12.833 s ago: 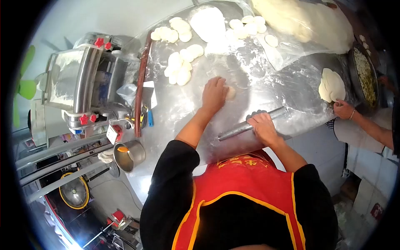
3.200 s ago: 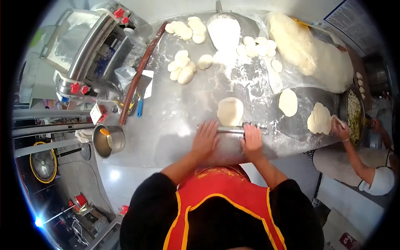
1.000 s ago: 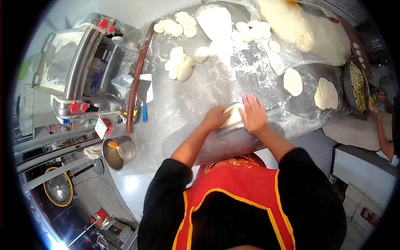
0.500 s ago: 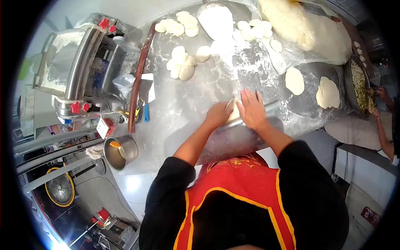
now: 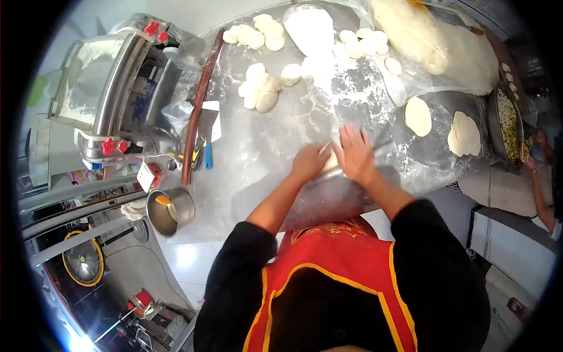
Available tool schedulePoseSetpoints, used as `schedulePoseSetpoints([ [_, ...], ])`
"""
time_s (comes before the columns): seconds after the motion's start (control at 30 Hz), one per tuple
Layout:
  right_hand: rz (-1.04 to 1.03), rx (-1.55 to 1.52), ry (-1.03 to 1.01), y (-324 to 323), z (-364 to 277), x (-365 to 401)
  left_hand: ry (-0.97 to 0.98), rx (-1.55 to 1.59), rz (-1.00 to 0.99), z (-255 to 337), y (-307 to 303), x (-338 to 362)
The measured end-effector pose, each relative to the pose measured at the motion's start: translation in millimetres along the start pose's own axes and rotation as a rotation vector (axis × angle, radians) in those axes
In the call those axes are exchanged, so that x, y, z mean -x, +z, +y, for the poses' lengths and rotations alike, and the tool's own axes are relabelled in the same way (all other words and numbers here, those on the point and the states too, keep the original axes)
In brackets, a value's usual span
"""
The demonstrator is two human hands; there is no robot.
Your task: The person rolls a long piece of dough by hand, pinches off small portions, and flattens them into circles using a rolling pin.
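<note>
My left hand is closed on the edge of a small piece of dough near the front of the floured metal table. My right hand lies flat beside it, fingers stretched out, palm over a rolling pin. One end of the pin sticks out to the right; the hands hide much of the rest. Farther right lie a smooth oval of flattened dough and another flattened dough piece with an uneven edge.
Dough balls sit in clusters toward the back, near a flour heap. A large dough mass rests under plastic. Left are a long wooden rod, a dough-rolling machine and a metal pot. Another person's hand is by a filling pan.
The rolling pin under my hands has shifted away from my body, and less of the dough shows. Both hands stay nearly in place. The whole view has shifted slightly.
</note>
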State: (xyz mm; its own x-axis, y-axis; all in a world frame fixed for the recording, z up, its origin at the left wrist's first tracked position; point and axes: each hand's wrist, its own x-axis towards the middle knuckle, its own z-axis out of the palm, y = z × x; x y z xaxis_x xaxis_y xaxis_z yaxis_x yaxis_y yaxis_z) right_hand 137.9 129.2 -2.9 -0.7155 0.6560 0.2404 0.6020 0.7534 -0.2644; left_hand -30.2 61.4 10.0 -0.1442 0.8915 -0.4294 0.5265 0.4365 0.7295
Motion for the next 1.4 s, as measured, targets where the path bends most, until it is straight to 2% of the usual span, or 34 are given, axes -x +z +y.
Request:
schedulePoseSetpoints([
  [0.03,-0.028,-0.003,0.104,19.3,3.9,-25.6,-0.021,-0.086,0.039,15.3,-1.1,-6.4],
  [0.1,0.002,-0.019,0.105,24.2,2.9,-56.0,-0.011,-0.268,0.124,27.6,3.4,-15.2],
  [0.13,0.001,0.003,0.106,28.5,6.0,-61.8,-0.027,-0.27,0.064,29.9,0.7,-18.7],
  [0.2,-0.089,0.008,0.038,14.2,5.7,-20.4,-0.058,-0.267,-0.069,30.1,-11.0,-10.9],
  [0.23,-0.053,0.021,0.014,-0.1,1.2,9.2,0.047,-0.279,0.063,10.1,-6.8,-5.8],
  [0.27,0.164,-0.029,-0.121,0.5,5.6,46.5,0.153,-0.289,0.199,-16.2,-1.6,-3.8],
  [0.3,-0.053,-0.136,-0.051,-17.1,5.3,69.7,0.042,-0.163,0.164,-31.0,-3.4,-0.8],
  [0.33,-0.071,-0.146,-0.032,-21.4,5.7,71.7,-0.074,-0.037,0.131,-39.5,-3.4,0.0],
  [0.4,-0.109,-0.178,0.002,-23.9,3.4,71.9,-0.039,-0.014,0.056,-47.4,6.7,-1.2],
  [0.43,0.124,-0.063,-0.087,-4.4,5.0,57.1,-0.02,-0.008,0.017,-47.4,8.1,-2.4],
  [0.47,-0.171,-0.069,0.074,-12.3,-2.4,24.1,-0.014,-0.145,0.0,-32.7,6.0,-5.9],
  [0.53,-0.11,-0.105,0.209,8.6,-1.4,-20.6,-0.002,-0.413,-0.029,14.5,-1.1,-11.1],
  [0.67,-0.069,-0.128,0.103,4.7,-0.7,6.2,-0.05,-0.49,-0.138,21.8,-4.6,-18.9],
  [0.73,-0.084,-0.081,-0.002,1.8,4.0,68.1,0.076,-0.465,-0.172,12.8,-7.1,-26.4],
  [0.8,-0.194,-0.235,0.043,-44.0,-3.2,95.7,0.256,-0.43,-0.219,12.4,6.5,-43.7],
  [0.87,-0.25,-0.224,0.0,-46.4,-2.4,121.3,0.481,-0.4,-0.28,30.3,29.9,-79.2],
  [0.93,-0.283,-0.24,-0.036,-42.9,2.3,120.6,0.564,-0.273,-0.271,62.8,56.7,-112.9],
  [1.0,-0.294,-0.279,-0.024,-38.8,0.7,113.3,0.553,-0.012,-0.146,111.0,61.9,-127.9],
  [1.07,-0.23,-0.27,-0.043,-30.6,2.5,109.1,0.505,0.212,0.072,119.5,59.0,-154.2],
  [1.13,-0.167,-0.249,-0.067,-26.1,4.3,109.1,0.534,0.138,0.625,95.8,29.8,-172.3],
  [1.17,-0.155,-0.251,-0.067,-23.7,5.4,109.5,0.465,-0.093,0.766,66.6,2.9,-184.3],
  [1.2,-0.145,-0.252,-0.066,-21.4,6.2,110.5,0.226,-0.266,0.618,49.8,-34.5,-187.9],
  [1.23,-0.137,-0.255,-0.066,-19.8,6.2,111.8,0.039,-0.474,0.658,50.0,-58.3,-175.5],
  [1.27,-0.129,-0.243,-0.068,-19.8,6.2,111.3,0.222,-0.639,0.93,25.0,-66.2,-176.0],
  [1.3,-0.123,-0.234,-0.07,-21.7,5.6,110.0,0.232,-0.686,0.954,-0.4,-72.7,-181.1],
  [1.4,-0.104,-0.22,-0.079,-24.4,4.8,107.7,0.233,-0.547,0.676,-15.9,-81.9,-164.1],
])
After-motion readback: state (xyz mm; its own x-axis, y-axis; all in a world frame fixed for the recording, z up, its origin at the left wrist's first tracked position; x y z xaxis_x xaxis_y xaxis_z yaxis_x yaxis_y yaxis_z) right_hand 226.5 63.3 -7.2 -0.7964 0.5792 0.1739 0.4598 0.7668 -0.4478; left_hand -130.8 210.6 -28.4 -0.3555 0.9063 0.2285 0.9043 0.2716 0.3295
